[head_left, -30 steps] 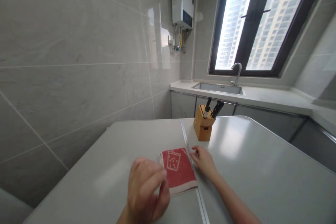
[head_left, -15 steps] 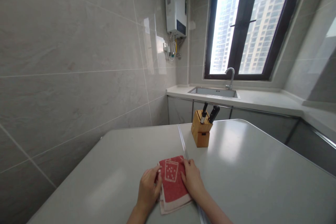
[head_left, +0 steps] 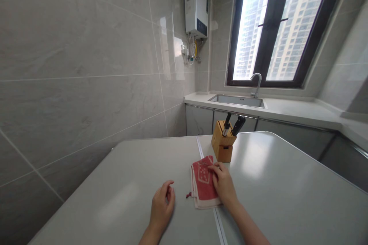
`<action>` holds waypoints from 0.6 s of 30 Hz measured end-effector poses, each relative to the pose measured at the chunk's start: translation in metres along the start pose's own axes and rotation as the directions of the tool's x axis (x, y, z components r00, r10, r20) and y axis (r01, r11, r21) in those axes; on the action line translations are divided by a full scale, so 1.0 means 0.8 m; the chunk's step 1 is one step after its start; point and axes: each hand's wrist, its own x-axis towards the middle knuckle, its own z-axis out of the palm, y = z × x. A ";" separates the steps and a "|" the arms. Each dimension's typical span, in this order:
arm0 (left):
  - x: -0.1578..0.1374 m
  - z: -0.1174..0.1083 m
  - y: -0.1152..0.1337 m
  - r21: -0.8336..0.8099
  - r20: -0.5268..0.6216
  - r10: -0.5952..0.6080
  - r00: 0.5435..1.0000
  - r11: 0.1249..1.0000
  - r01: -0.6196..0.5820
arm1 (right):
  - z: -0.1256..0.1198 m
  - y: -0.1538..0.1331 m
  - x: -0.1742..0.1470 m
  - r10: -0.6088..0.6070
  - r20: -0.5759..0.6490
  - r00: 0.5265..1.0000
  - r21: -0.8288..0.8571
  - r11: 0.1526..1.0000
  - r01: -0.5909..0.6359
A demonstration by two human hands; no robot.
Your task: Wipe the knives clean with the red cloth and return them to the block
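A folded red towel [head_left: 203, 189] with a pale border and a white dotted pattern lies across the table's seam. At its right side my right hand [head_left: 224, 184] grips the edge between thumb and fingers. A small dark red tag or loop sticks out on the towel's left side. My left hand [head_left: 162, 203] rests to the left of the towel, apart from it, its fingers loosely bent with a gap to the thumb and nothing held. Just beyond the towel stands a wooden knife block [head_left: 224, 141] holding black-handled tools, one of them a knife [head_left: 238, 125].
The pale table [head_left: 120, 191] has a metal seam running through it. Behind it are a counter [head_left: 299, 111] with a sink [head_left: 238, 100] and a faucet [head_left: 258, 84]. A tiled wall [head_left: 86, 46] rises at the left, with a white water heater [head_left: 196, 4] in the corner.
The towel has moved right and away from me, closer to the knife block, with my right hand on it. My left hand has let go of it and stays back at the left.
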 end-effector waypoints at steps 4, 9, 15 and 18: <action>0.000 0.003 -0.002 -0.002 0.031 -0.019 0.999 1.000 0.020 | -0.009 0.040 0.002 -0.016 0.034 0.999 -0.247 0.969 0.024; 0.000 0.004 -0.005 -0.006 0.064 -0.036 0.997 0.999 0.037 | -0.010 0.073 -0.009 -0.035 0.056 0.998 -0.394 0.917 0.055; 0.000 0.005 -0.003 0.007 0.104 -0.061 0.993 0.998 0.061 | -0.008 0.067 -0.011 -0.021 -0.038 0.999 -0.521 0.854 -0.002; 0.000 0.005 -0.002 0.000 0.116 -0.067 0.991 0.998 0.067 | 0.006 0.054 -0.018 -0.076 0.061 0.995 -0.465 0.880 0.095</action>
